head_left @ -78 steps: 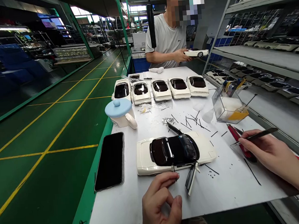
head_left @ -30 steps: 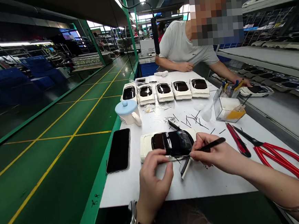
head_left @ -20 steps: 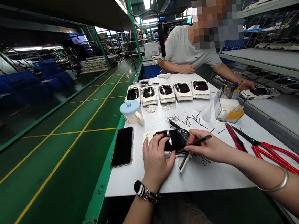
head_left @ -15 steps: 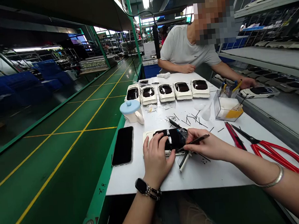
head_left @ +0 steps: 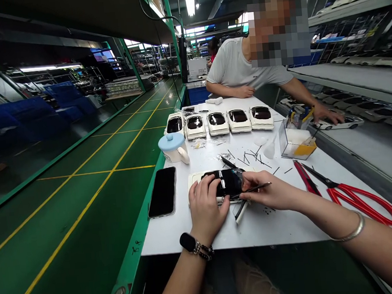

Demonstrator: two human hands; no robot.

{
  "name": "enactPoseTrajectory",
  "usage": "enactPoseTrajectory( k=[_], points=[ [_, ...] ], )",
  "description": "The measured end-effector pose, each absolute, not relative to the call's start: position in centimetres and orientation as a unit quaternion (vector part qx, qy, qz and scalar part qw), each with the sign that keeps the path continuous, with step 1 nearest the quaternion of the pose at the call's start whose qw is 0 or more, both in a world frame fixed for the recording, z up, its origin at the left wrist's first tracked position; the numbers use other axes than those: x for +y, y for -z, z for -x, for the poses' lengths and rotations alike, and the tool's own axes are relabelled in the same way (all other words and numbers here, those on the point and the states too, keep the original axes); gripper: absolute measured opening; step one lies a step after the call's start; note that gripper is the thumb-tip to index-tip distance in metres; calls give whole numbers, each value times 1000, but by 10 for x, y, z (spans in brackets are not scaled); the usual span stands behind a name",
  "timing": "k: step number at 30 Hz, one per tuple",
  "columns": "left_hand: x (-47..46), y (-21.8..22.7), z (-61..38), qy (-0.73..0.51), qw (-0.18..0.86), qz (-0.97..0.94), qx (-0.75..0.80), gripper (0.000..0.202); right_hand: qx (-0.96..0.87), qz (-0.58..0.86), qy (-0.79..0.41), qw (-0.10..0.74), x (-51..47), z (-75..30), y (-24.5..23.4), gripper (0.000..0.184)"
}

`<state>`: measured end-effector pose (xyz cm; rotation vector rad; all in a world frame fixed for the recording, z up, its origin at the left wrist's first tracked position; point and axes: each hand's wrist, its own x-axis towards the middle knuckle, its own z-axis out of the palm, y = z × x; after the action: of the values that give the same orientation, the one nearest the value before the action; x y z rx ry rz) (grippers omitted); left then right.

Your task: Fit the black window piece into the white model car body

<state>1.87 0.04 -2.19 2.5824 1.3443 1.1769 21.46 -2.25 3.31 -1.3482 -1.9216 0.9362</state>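
A white model car with a black roof (head_left: 226, 182) lies sideways on the white table (head_left: 273, 224) in front of me. My left hand (head_left: 205, 207) rests on its near side and roof, holding it down. My right hand (head_left: 271, 194) pinches black tweezers (head_left: 255, 188) whose tips point at the car's windscreen end. The car's open door (head_left: 240, 209) sticks out toward me between my hands. Several thin black strips (head_left: 253, 156) are scattered behind the car.
A black phone (head_left: 162, 191) lies at the left edge, behind it a blue-lidded mug (head_left: 173, 148). Several white model cars (head_left: 228, 120) stand in a row farther back. Red scissors (head_left: 358, 198), a red tool (head_left: 305, 178) and a clear box (head_left: 295, 141) are on the right. A co-worker (head_left: 240, 68) reaches to the shelf (head_left: 365, 140).
My right hand came in from the right with the tweezers to the car. My left hand moved from the table's edge onto the car. The co-worker put a car on the shelf.
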Motion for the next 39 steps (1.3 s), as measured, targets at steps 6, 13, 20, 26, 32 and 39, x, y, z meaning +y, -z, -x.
enactPoseTrajectory(
  k=[6,13,20,26,32,39],
  points=[
    [-1,22,-19,-372,5,-818,438,37,-708,522,-358,314,-21,-214,-31,20],
    [0,22,-21,-371,7,-814,447,40,-693,534,-353,332,-23,-214,-32,20],
    [-1,21,-21,-370,2,-813,450,40,-695,532,-341,344,-27,-212,-30,18],
    [-1,21,-22,-369,0,-813,451,39,-689,535,-346,347,-26,-211,-27,18],
    [0,22,-22,-368,1,-813,452,39,-686,535,-346,351,-25,-211,-24,18],
    [0,22,-21,-365,-1,-814,451,39,-686,542,-341,345,-26,-212,-23,18]
  ],
)
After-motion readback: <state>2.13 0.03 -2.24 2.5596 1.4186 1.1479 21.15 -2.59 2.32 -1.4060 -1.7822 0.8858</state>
